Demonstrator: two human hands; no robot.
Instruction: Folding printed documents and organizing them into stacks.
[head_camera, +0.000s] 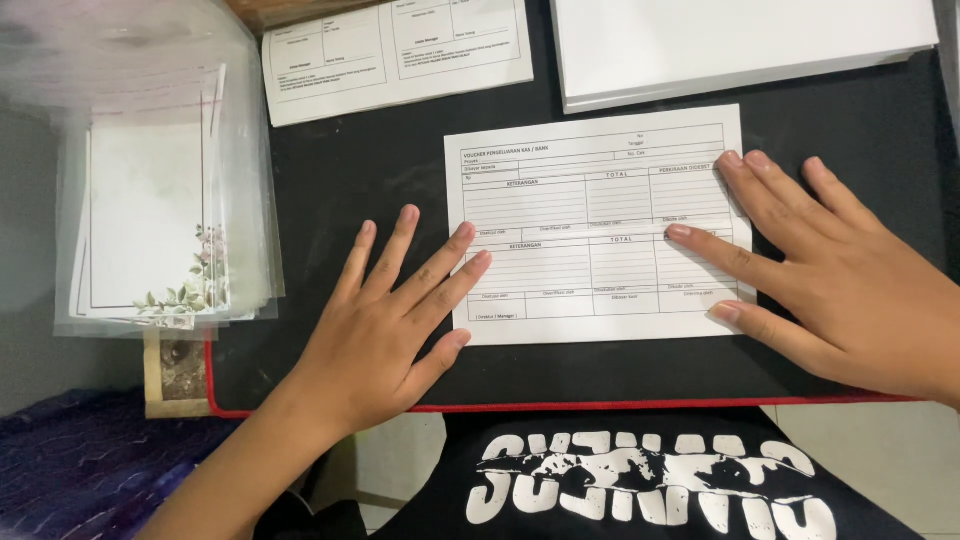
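White form sheet (598, 225) mid-frame on black bench (380, 170), left hand (385, 320) and right hand (840, 270) spread flat on its side edges, clear sleeve stack (160, 200) of floral cards upper left.

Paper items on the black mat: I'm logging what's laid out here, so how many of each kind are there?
Printed form sheets: 2, one under both hands, one at the top left
Stacks of plain white paper: 1
Piles of clear-sleeved floral cards: 1, partly off the mat
Total: 4

Form sheet (600, 225) on mat (380, 170); sleeve stack (160, 200) left.
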